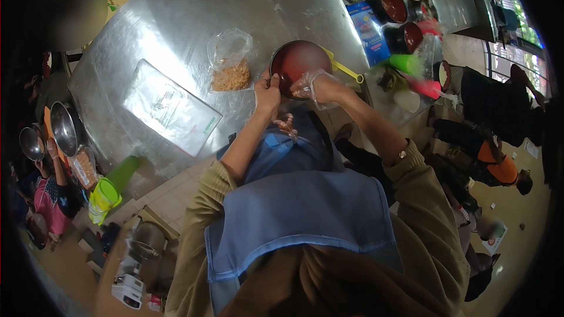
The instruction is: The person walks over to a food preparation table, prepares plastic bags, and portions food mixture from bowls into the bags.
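A round bowl [294,58], red inside with a dark rim, is at the near edge of the metal table, in front of my body. My left hand [267,95] grips its left rim, thumb on top. My right hand [320,89], in a clear plastic glove, reaches over the near right rim into the bowl. Its fingers are bunched together, and what they hold, if anything, cannot be made out. Just left of the bowl lies an open clear plastic bag [231,76] with brown, crumbly food in it. A yellow handle [349,70] sticks out beyond the bowl's right side.
A packet of clear plastic bags [170,108] lies left on the metal table [235,0]. A blue packet [368,32], red-filled bowls [392,6] and a green cup [405,64] are at the right. Other people stand on both sides. A green container [114,185] is lower left.
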Demonstrator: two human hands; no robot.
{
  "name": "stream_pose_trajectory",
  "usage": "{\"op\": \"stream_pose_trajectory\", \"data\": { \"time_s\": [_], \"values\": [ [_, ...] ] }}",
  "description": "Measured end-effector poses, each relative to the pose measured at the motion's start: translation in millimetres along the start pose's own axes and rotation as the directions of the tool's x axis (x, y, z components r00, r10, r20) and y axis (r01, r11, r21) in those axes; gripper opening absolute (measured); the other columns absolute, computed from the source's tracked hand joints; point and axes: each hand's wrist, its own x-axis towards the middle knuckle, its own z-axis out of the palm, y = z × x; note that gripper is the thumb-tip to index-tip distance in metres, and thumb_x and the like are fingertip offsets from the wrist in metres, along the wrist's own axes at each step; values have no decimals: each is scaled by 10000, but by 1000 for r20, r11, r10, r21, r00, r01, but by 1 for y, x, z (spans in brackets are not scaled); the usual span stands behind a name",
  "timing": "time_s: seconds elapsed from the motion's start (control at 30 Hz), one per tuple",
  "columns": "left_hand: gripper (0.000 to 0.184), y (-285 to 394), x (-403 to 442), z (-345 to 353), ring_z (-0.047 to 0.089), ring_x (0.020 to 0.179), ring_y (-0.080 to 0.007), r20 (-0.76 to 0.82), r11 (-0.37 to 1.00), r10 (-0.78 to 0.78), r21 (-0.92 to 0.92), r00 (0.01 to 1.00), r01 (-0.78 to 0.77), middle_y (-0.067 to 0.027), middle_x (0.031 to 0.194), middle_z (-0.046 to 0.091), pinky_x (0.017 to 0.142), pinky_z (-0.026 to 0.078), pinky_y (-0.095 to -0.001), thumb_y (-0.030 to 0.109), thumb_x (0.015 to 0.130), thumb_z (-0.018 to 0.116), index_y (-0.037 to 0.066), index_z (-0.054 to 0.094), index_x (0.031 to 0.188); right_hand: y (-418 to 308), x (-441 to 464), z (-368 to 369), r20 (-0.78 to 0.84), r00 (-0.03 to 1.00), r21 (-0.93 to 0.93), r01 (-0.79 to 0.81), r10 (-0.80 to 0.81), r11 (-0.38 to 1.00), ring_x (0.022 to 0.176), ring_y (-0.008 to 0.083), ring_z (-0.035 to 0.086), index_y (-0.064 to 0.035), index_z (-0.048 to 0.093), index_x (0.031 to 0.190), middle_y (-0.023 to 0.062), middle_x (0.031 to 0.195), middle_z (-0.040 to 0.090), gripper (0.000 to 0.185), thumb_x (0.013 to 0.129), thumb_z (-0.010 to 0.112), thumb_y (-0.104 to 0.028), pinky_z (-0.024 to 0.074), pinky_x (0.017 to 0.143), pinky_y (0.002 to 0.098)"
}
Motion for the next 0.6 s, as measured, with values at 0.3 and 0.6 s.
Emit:
{"op": "stream_pose_trajectory", "data": {
  "time_s": [0.3, 0.6],
  "values": [
    [389, 15, -10, 16, 598, 821, -209, -46, 984, -170, -54, 984, 168, -93, 973, 568, 581, 548, -350, 378, 933, 340, 75, 466, 1142, 6, 11, 24, -299, 953, 194, 3, 56, 981, 839, 233, 626, -4, 654, 931, 156, 909, 648, 220, 752, 628, -130, 490, 740, 313],
    [724, 20, -13, 22, 533, 1019, -264, 67, 989, -135, -46, 989, 138, -135, 1207, 458, 706, 530, -367, 638, 861, 180, 63, 360, 1262, 4, 22, 30, -151, 959, 988, 145, 240, 44, 1010, 200, 556, 62, 500, 1155, 128, 1133, 553, 349, 822, 561, -21, 478, 869, 257]
  ]
}}
